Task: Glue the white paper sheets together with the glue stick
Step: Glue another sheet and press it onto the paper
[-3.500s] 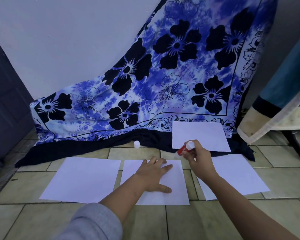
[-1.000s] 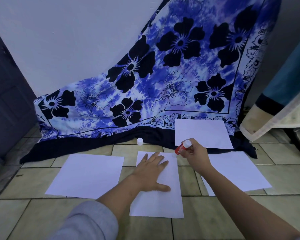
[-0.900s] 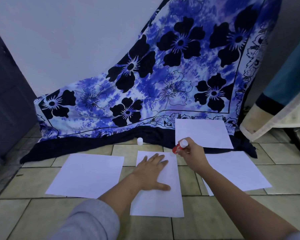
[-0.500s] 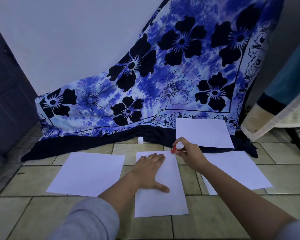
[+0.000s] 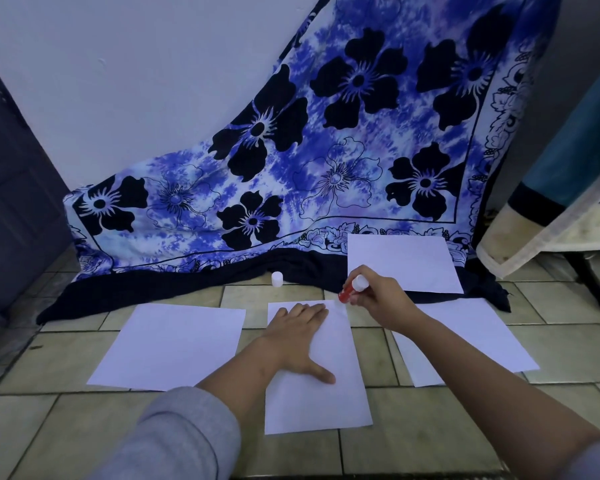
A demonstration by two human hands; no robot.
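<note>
While the blue flowered cloth [image 5: 326, 150] is draping down the wall onto the tiled floor [image 5: 66, 410], four white sheets are lying before you: the left sheet [image 5: 170, 344], the middle sheet [image 5: 326, 400], the right sheet [image 5: 471, 341] partly under your right forearm, and the far sheet [image 5: 402, 261] on the cloth's dark hem. Your left hand [image 5: 298, 341] is pressing the middle sheet flat, fingers straight. Your right hand [image 5: 381, 299] is gripping the glue stick [image 5: 352, 288], fingers curled round it, red end tilting down at that sheet's far right corner. The white cap [image 5: 277, 279] is standing beside the hem.
</note>
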